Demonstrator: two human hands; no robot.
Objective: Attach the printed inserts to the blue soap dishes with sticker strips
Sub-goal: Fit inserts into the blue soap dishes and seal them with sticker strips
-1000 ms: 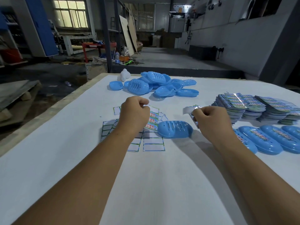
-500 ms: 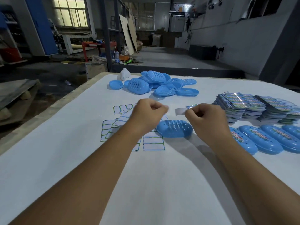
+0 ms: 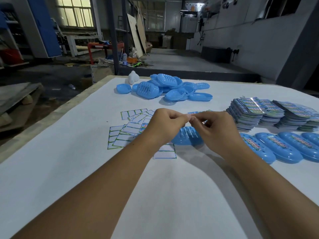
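My left hand [image 3: 167,125] and my right hand [image 3: 217,128] meet fingertip to fingertip above a blue soap dish [image 3: 187,138] that lies upside down on the white table [image 3: 69,169]. Between them both hands pinch a small printed insert [image 3: 196,113]; its blue and green edge shows just past my right fingers. Sticker sheets [image 3: 127,130] with white rectangles and green borders lie scattered under and left of my left hand. My hands hide most of the dish.
A heap of bare blue soap dishes [image 3: 165,89] lies at the far middle, a white object [image 3: 133,78] beside it. Stacks of printed inserts [image 3: 269,112] sit at the right, with a row of dishes bearing inserts [image 3: 279,147] in front. The table's left edge [image 3: 57,111] runs diagonally.
My left hand rose from the sticker sheets and moved right; my right hand moved left with the insert. Their fingertips now touch over the dish.
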